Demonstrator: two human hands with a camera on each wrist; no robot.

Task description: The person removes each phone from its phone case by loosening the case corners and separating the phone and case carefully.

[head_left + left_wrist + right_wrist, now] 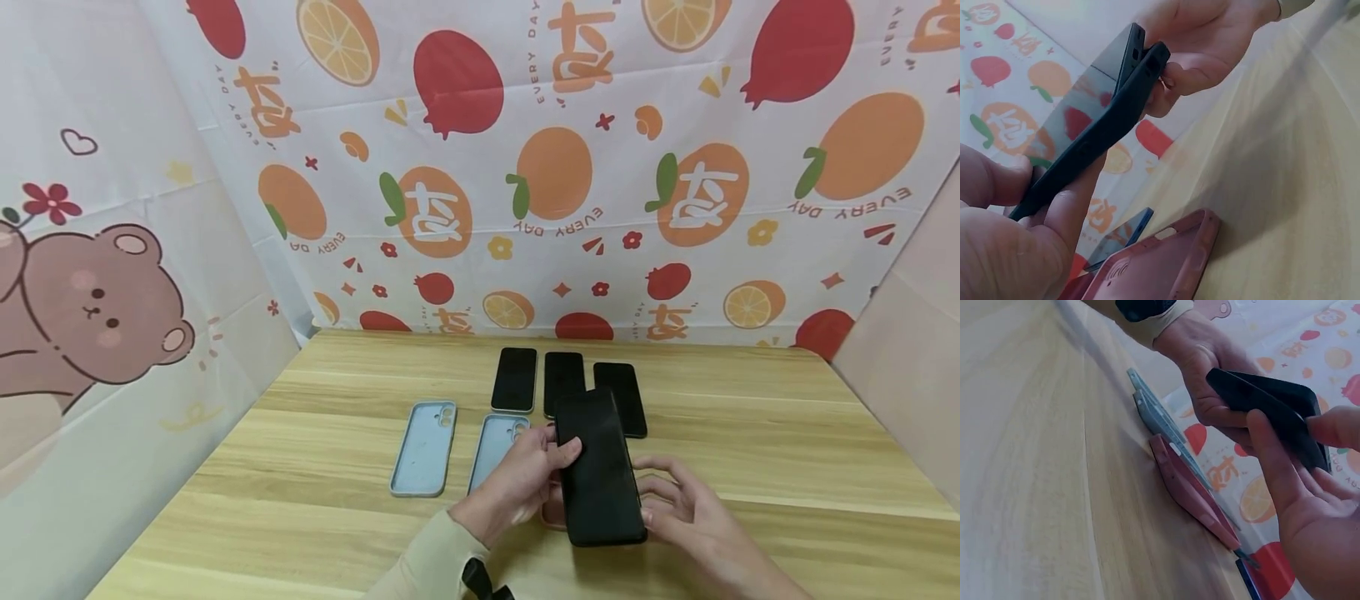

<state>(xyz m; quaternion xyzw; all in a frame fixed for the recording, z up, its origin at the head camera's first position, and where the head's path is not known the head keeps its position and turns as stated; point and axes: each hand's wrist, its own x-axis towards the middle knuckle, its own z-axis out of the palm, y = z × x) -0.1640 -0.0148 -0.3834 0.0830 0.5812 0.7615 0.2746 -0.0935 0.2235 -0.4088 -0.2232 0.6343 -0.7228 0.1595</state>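
My left hand [525, 475] grips a black phone [600, 471] along its left edge, thumb on the screen. A dark phone case [1107, 128] sits around part of the phone. In the left wrist view, one end of the phone stands out of the case, leaving a wedge-shaped gap. At the lower right corner, my right hand [690, 517] pinches the case, with thumb near the edge and a finger against its back in the right wrist view. Beneath the held phone lies a pink phone case [1188, 487], mostly hidden in the head view.
Two light blue phone cases, one on the left [423, 450] and another [495, 446] partly behind my left hand, lie on the wooden table [300, 467]. Three dark phones, left [515, 379], middle [564, 379] and right [630, 400], lie farther back. A fruit-print cloth [480, 183] hangs behind.
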